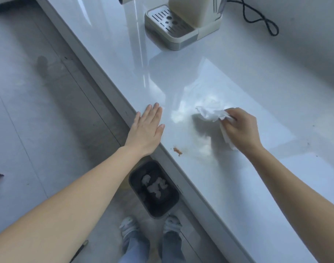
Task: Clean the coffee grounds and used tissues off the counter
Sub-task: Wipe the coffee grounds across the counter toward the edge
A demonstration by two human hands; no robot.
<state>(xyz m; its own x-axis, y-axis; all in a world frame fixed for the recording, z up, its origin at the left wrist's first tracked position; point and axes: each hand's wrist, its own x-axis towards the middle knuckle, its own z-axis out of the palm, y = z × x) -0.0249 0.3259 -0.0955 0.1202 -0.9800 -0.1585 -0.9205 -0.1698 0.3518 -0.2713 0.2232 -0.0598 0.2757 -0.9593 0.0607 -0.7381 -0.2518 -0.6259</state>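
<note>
My right hand (242,130) grips a crumpled white tissue (211,114) just above the glossy white counter (238,186). My left hand (148,130) lies flat with straight fingers at the counter's front edge, holding nothing. A small brown clump of coffee grounds (178,151) sits on the counter near the edge, between the two hands and nearer to me. A faint brownish smear spreads to the right of it. On the floor below the edge stands a dark bin (152,188) with several crumpled tissues inside.
A cream coffee machine (183,21) with a metal drip tray stands at the back of the counter, its black cord (257,18) looping along the wall. A few dark specks dot the counter at the right. My feet (149,226) stand beside the bin.
</note>
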